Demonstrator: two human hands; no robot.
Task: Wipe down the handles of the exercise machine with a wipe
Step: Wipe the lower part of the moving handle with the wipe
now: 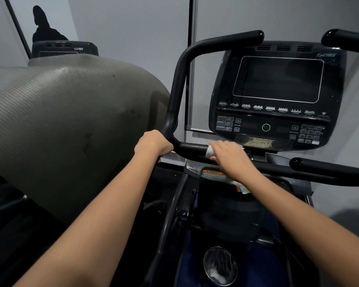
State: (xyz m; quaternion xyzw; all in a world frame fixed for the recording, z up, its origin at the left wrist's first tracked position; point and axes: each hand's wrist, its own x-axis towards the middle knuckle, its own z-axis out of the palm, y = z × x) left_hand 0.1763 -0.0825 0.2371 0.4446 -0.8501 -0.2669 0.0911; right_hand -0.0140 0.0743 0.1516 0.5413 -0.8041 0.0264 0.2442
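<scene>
Both forearms reach forward, and the left hand [153, 142] wraps its curled fingers round the bend of the black handle [192, 149], while the right hand [229, 155] lies palm down, fingers curled over the bar, clamping the white wipe [209, 151] beneath them, just below the console [278, 96]

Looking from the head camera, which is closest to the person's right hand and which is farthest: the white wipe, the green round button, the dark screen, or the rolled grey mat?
From the right hand:
1. White wipe, under its fingers on the handle.
2. Green round button, up and right on the console.
3. Dark screen, higher on the console.
4. Rolled grey mat, far left; too close to call against the screen.
</scene>
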